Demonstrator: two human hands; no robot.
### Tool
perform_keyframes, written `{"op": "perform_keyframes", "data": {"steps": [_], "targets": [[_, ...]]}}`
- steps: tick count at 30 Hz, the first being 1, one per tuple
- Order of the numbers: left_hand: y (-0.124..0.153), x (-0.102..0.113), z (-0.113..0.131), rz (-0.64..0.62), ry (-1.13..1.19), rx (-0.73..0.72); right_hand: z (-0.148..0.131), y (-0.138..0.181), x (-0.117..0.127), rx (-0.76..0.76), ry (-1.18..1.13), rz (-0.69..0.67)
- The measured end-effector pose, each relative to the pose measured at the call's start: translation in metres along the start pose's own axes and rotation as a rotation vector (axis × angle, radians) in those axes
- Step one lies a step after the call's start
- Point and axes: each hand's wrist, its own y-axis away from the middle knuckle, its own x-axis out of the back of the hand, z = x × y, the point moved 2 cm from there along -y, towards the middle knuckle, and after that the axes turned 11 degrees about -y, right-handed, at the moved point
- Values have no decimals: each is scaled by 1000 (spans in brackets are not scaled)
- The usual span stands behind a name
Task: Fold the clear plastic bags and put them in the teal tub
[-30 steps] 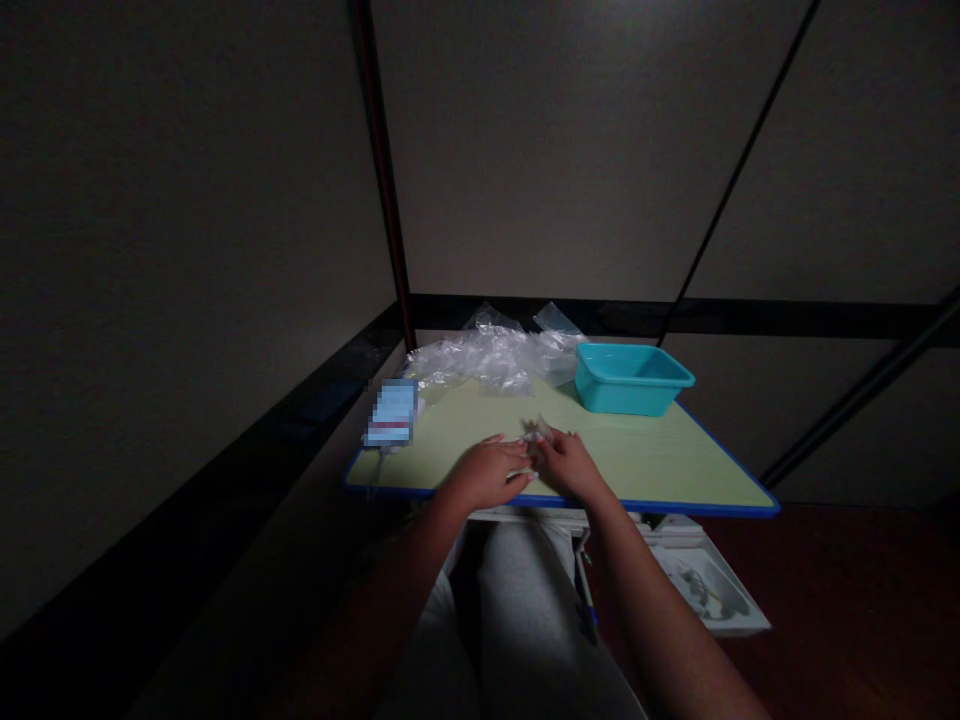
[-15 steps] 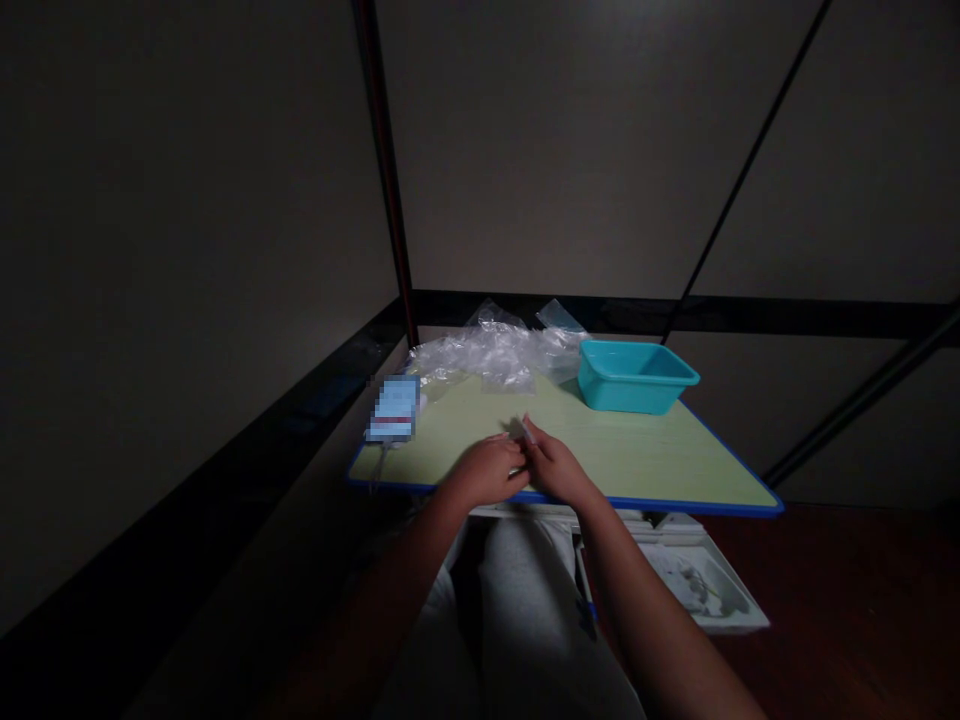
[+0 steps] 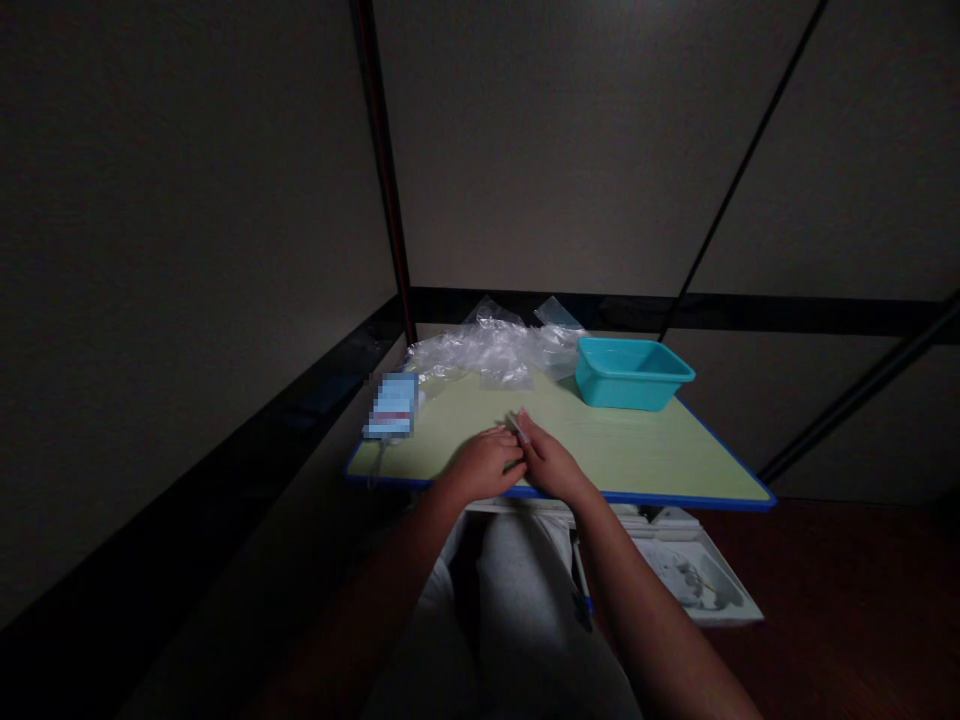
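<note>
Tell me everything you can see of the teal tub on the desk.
The teal tub is a shallow rectangular basin, plastic by its look, with rounded corners and a flared rim. It stands upright, open side up, on the far right part of the green table, by its blue edge. Its inside floor is hidden. Crumpled clear bags lie at its left side; contact is unclear.

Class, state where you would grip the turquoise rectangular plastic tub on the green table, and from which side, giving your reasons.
Probably grip the turquoise rectangular plastic tub by the flared lip of its near long side, coming from the front: it stands upright, open, and crumpled clear plastic bags crowd its left side.
</note>
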Motion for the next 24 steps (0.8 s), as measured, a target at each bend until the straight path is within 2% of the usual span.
{"op": "perform_keyframes", "data": {"steps": [9, 14, 18, 24], "targets": [[16, 3, -7, -48, 24, 20, 1, 0, 1, 29, 41, 5], [14, 3, -6, -62, 14, 19, -2, 0, 0, 30, 143, -55], [17, 5, -7, -18, -3, 16, -7, 1, 1, 10, 201, -99], [34, 5, -19, 63, -9, 127, -19, 4, 2, -35, 326, -151]]}}
